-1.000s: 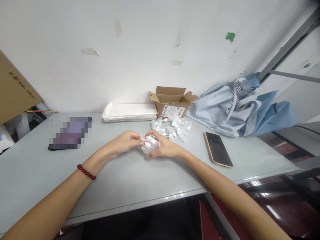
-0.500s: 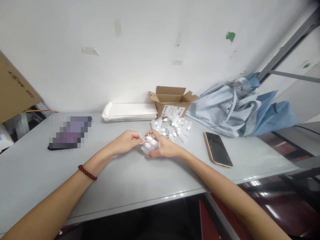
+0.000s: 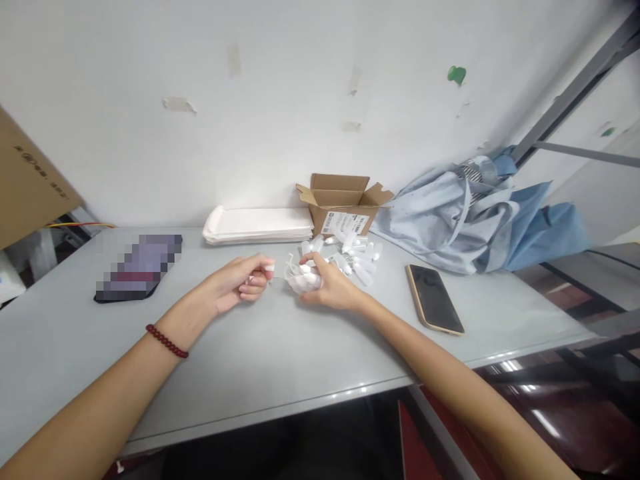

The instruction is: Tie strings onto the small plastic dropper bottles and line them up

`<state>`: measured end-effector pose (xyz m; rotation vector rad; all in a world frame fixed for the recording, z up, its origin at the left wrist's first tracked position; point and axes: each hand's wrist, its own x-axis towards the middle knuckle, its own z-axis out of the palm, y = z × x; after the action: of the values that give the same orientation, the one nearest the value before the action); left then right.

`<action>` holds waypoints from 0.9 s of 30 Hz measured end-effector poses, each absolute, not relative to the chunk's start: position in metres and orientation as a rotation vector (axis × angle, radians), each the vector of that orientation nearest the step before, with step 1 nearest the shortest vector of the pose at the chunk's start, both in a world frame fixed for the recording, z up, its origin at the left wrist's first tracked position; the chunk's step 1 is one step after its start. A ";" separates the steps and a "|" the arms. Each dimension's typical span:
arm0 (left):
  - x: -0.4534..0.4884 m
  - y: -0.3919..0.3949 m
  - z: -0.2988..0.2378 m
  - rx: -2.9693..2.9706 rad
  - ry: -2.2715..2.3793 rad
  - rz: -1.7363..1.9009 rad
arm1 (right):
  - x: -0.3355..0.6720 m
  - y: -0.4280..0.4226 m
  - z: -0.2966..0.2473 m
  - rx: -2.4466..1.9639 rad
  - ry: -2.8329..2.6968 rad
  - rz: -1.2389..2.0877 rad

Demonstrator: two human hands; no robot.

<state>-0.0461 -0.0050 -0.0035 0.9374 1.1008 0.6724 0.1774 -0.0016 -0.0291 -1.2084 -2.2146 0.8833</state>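
My right hand (image 3: 327, 287) is closed round a small bundle of white plastic vials (image 3: 301, 280) just above the grey table (image 3: 260, 360). My left hand (image 3: 239, 283), with a dark red bead bracelet (image 3: 167, 341) on its wrist, is a little to the left with its fingers curled and pinching a small white piece at the fingertips. A thin strand seems to run between that pinch and the bundle. A loose heap of the same white vials (image 3: 355, 257) lies behind my right hand.
An open cardboard box (image 3: 343, 203) stands by the wall, with a stack of white sheets (image 3: 257, 225) to its left. A phone (image 3: 434, 298) lies face up at the right, a blue bag (image 3: 475, 213) behind it. A dark blurred item (image 3: 137, 267) lies left.
My hands have drawn apart: the left hand has pulled back to the left with the small white piece, while the right hand keeps the bundle and has shifted slightly towards the heap.
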 end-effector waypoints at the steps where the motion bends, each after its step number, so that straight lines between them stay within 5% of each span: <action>1: -0.048 -0.005 -0.001 0.906 1.048 0.672 | 0.178 -0.001 -0.029 -1.224 -2.192 0.901; 27: -0.023 -0.021 -0.007 1.830 1.342 0.838 | 0.171 -0.006 -0.034 -1.215 -2.051 1.004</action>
<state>-0.0235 -0.0211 -0.0074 1.8302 1.3418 0.8380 0.1712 -0.0061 -0.0337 -1.2152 -2.0512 1.0041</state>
